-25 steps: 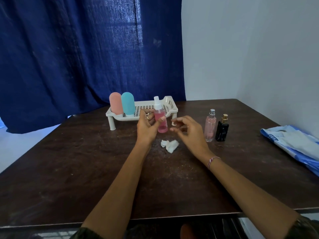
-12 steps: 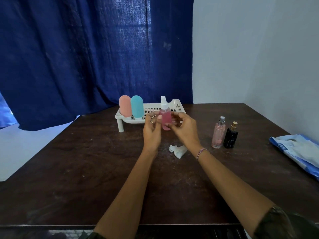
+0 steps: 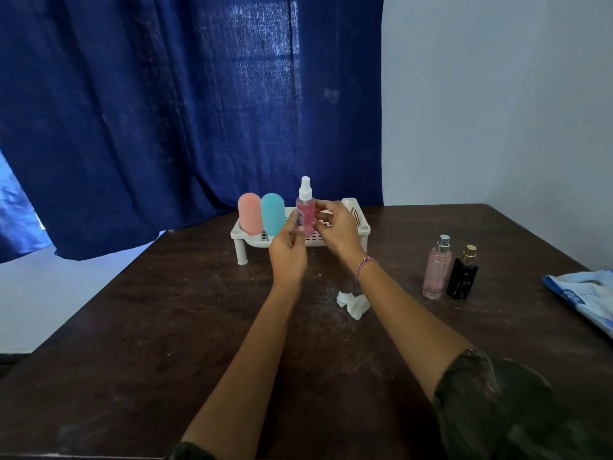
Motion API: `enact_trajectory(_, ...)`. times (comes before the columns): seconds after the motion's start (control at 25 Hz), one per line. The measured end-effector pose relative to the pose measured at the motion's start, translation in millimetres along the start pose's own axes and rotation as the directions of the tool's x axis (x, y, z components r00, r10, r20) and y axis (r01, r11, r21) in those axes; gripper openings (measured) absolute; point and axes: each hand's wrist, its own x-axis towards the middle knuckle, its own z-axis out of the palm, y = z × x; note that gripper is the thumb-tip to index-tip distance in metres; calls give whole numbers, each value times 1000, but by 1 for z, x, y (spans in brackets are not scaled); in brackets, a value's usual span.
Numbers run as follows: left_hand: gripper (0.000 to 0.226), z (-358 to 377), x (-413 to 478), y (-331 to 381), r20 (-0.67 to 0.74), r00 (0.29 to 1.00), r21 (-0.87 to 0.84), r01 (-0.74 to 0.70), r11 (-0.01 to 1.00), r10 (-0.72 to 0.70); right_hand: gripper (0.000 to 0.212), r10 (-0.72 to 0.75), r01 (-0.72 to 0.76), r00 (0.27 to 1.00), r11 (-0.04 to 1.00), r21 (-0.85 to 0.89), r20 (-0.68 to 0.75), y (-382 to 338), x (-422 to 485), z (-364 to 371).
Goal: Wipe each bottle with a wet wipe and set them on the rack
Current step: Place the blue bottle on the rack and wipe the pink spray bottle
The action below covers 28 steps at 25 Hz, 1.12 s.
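A pink spray bottle with a white nozzle stands upright over the white slotted rack, beside a teal bottle and a salmon-pink bottle on the rack's left end. My left hand and my right hand both have their fingers on the spray bottle's sides. Whether its base rests on the rack is hidden by my hands. A crumpled white wet wipe lies on the table under my right forearm.
A pale pink perfume bottle and a black perfume bottle stand side by side on the dark wooden table at the right. A blue-and-white wipe pack lies at the right edge. A blue curtain hangs behind.
Both hands carried the pink spray bottle away from me, from above the table to over the rack. My right hand, apart from the bottle at first, has closed on it. The wipe stayed put.
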Motion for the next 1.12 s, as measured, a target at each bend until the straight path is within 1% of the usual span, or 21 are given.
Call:
enact_trajectory(0.16, 40, 0, 8, -9, -11, 999, 73, 36, 997, -36, 37, 23, -22, 1000, 998, -65, 21, 9, 5, 7)
enact_trajectory(0.32, 38, -3, 21, -9, 4, 1000, 245, 21, 969, -23, 36, 58, -58, 998, 998, -7, -3, 11, 8, 13)
enact_trajectory(0.44, 39, -4, 24, -8, 6, 1000, 301, 23, 953, -26, 33, 80, -80, 997, 997, -2, 4, 10, 14, 16)
enact_trajectory(0.68, 40, -5, 27, -15, 39, 999, 448, 5, 894, -25, 30, 101, -99, 995, 993, -58, 18, 14, 15, 25)
enact_trajectory(0.84, 40, -5, 28, -12, 37, 999, 480, 6, 877, -27, 30, 81, -79, 997, 994, -79, 19, 15, 15, 28)
enact_trajectory(1.12, 39, -5, 27, -10, 13, 1000, 462, 15, 887, -23, 34, 45, -40, 999, 988, -152, 29, 16, 17, 31)
